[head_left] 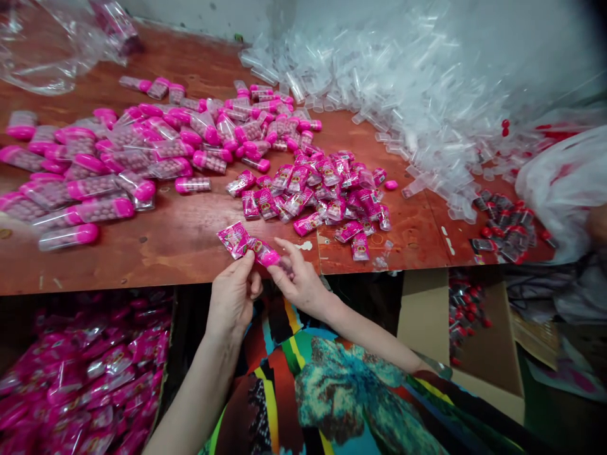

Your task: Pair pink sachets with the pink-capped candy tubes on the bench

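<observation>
The left hand [233, 296] pinches a pink printed packet [232, 239] between thumb and fingers, and the right hand [301, 281] grips a pink-capped tube [269, 258] right against it, one finger lifted clear. Both pieces are held over the front edge of the bench [412, 246]; whether they are joined cannot be told.

This piece looks unfinished. Farther along seem the filled tubes [165, 150], capped in pink and heaped on the left of the bench, and perhaps the pink pieces [95, 379] massed below it, too blurred to make out singly. Plenty appears left: loose packets [327, 189] lie piled just beyond the hands, and a far larger mound of clear tubes [351, 76] lies behind, against the wall.
</observation>
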The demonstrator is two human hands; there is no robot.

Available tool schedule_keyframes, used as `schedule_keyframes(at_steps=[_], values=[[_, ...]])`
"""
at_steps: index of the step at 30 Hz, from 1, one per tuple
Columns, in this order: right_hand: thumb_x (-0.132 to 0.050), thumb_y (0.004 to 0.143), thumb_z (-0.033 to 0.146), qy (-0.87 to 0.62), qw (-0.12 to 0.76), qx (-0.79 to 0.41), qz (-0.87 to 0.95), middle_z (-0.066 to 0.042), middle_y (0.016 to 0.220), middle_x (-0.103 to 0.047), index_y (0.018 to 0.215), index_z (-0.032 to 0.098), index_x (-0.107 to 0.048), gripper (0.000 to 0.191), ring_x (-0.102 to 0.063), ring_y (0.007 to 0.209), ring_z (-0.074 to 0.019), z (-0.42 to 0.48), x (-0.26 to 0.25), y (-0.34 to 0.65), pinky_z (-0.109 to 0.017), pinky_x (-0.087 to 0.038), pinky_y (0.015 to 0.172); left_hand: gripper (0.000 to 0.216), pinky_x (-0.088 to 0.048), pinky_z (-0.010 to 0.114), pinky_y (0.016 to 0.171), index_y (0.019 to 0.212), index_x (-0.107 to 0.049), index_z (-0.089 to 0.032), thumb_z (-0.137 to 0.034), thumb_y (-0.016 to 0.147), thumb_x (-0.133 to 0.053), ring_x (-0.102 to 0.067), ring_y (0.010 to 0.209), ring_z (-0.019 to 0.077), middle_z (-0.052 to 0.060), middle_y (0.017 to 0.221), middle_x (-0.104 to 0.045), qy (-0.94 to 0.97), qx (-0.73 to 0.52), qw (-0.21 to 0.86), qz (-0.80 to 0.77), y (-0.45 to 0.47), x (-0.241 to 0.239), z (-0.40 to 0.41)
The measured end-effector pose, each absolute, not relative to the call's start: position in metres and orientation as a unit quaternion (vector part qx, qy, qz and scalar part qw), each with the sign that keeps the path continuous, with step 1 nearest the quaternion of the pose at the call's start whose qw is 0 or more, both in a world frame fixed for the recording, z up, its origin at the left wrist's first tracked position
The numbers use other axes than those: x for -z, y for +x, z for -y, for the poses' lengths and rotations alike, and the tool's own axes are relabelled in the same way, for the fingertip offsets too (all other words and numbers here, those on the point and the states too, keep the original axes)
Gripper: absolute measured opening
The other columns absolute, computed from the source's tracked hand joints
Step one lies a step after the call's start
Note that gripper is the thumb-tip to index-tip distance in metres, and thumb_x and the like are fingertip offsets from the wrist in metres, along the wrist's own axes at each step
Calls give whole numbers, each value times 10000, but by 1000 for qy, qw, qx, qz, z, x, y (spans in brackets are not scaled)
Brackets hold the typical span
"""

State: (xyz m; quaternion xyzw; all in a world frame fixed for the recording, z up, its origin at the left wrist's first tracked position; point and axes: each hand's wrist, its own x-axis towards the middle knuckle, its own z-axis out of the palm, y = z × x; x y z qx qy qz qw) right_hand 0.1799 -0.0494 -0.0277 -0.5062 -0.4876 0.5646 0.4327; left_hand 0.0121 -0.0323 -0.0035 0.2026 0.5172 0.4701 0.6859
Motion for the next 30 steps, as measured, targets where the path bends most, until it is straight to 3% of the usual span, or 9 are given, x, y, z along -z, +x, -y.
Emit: schedule_keyframes(at_steps=[2, 7, 13, 16, 19, 22, 26, 30], values=[[-894, 1109, 471, -508, 421, -566, 494, -41, 1096, -837, 1684, 284, -592, 675, -726, 804, -200, 49, 28, 182, -347, -622, 756, 618, -336, 246, 480, 694, -622, -232, -583, 885, -1093, -435, 461, 102, -43, 491, -496, 207, -472, 682, -519, 11, 2, 33], [-788, 1161, 695, -428, 404, -702, 401, 43, 856, -691, 1713, 268, -515, 750, -589, 644, -172, 46, 32, 182, -258, -459, 583, 653, -356, 246, 491, 707, -672, -222, -685, 808, -1122, -473, 471, 117, -23, 496, -539, 223, -427, 725, -493, 11, -4, 29], [-763, 1185, 594, -453, 412, -617, 495, 17, 943, -731, 1715, 276, -491, 676, -711, 780, -214, 49, 33, 181, -355, -617, 775, 721, -348, 225, 488, 641, -636, -218, -649, 661, -1214, -408, 462, 76, -84, 464, -425, 212, -402, 756, -472, 21, -7, 30], [-817, 1164, 541, -489, 389, -547, 557, -19, 1024, -772, 1766, 261, -477, 746, -721, 819, -238, 50, 26, 188, -413, -640, 841, 703, -334, 224, 475, 625, -600, -226, -585, 735, -1195, -388, 470, 73, -81, 483, -428, 199, -390, 767, -469, 22, -6, 30], [-873, 1127, 552, -470, 386, -566, 556, -16, 1056, -781, 1772, 256, -454, 824, -730, 870, -234, 52, 21, 196, -405, -635, 859, 700, -351, 211, 485, 640, -589, -227, -581, 788, -1176, -364, 487, 69, -84, 488, -413, 191, -407, 766, -459, 18, -4, 28], [-802, 1170, 603, -415, 383, -666, 487, 38, 935, -730, 1789, 279, -422, 795, -662, 737, -189, 56, 23, 198, -336, -581, 729, 706, -365, 210, 490, 669, -623, -217, -631, 737, -1191, -379, 482, 69, -82, 488, -429, 191, -417, 768, -446, 13, -3, 26], [-763, 1151, 727, -349, 360, -784, 367, 96, 839, -657, 1854, 339, -327, 914, -426, 518, -129, 60, 31, 193, -268, -439, 541, 590, -344, 221, 485, 776, -744, -182, -588, 763, -1173, -473, 471, 93, -47, 526, -539, 191, -398, 766, -467, 12, 0, 27], [-894, 1096, 558, -449, 381, -670, 451, 4, 977, -734, 1861, 294, -412, 942, -636, 742, -200, 63, 34, 186, -334, -574, 680, 572, -335, 221, 487, 801, -751, -193, -586, 779, -1167, -439, 445, 87, -74, 495, -500, 192, -396, 761, -477, 12, 5, 31]])
